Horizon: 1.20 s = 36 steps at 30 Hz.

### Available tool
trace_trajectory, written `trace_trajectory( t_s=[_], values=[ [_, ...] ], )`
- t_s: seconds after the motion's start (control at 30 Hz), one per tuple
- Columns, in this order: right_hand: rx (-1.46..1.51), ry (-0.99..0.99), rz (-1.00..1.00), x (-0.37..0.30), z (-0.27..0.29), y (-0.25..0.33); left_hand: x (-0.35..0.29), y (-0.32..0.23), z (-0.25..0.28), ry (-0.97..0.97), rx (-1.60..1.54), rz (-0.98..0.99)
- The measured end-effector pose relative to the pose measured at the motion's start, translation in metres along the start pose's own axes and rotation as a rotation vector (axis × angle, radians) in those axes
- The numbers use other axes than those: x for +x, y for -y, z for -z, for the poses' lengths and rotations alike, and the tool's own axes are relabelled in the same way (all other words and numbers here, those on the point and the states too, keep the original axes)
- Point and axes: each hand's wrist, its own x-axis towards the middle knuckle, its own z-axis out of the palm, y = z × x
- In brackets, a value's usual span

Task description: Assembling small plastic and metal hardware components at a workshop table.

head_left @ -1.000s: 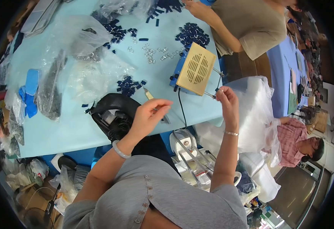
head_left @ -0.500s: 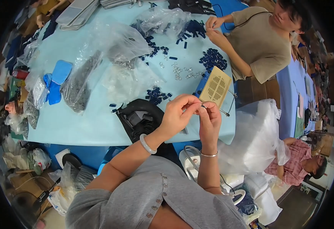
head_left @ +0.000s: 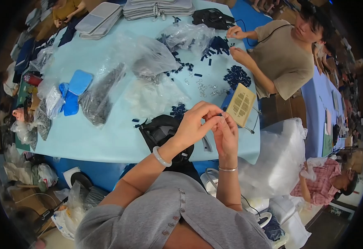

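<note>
My left hand [head_left: 194,128] and my right hand [head_left: 227,136] meet above the near side of the table, fingertips pinched together. Between them shows a bit of a small dark blue tab [head_left: 220,115]; most of it is hidden by the fingers. Just behind my left hand lies a pile of dark blue tabs [head_left: 178,111]. A black bag [head_left: 161,132] sits on the table edge beneath my left wrist. Beyond my hands, loose metal rings [head_left: 202,87] are scattered next to a bigger heap of dark blue pieces [head_left: 237,77].
A cream box with slots [head_left: 242,103] stands right of my hands. Clear plastic bags [head_left: 154,58] spread over the pale blue table [head_left: 107,145]. Blue pouches [head_left: 80,82] lie left, grey cases [head_left: 158,9] at the back. A co-worker [head_left: 279,54] handles small pieces at the right.
The whole view has shifted, so the table sits further right and lower. My fingers have turned a little around the small piece. The co-worker's hands have moved apart.
</note>
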Motion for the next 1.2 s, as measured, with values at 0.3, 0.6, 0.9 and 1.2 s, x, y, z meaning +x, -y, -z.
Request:
trace_trajectory(
  t_s=[0.3,0.6,0.9,1.2],
  values=[
    [-0.239,-0.045,0.090,-0.004,-0.017,-0.013,-0.007,0.005,0.012,-0.069,-0.032,0.055],
    [-0.475,-0.141,0.251,-0.006,-0.032,-0.013,-0.007,0.011,0.024,-0.076,-0.411,0.176],
    [-0.444,-0.102,0.215,-0.003,-0.041,-0.016,-0.007,0.008,0.033,-0.080,-0.075,0.060],
    [-0.081,-0.057,-0.040,0.002,-0.030,-0.030,-0.012,0.009,0.042,-0.092,-0.039,0.136]
  ],
)
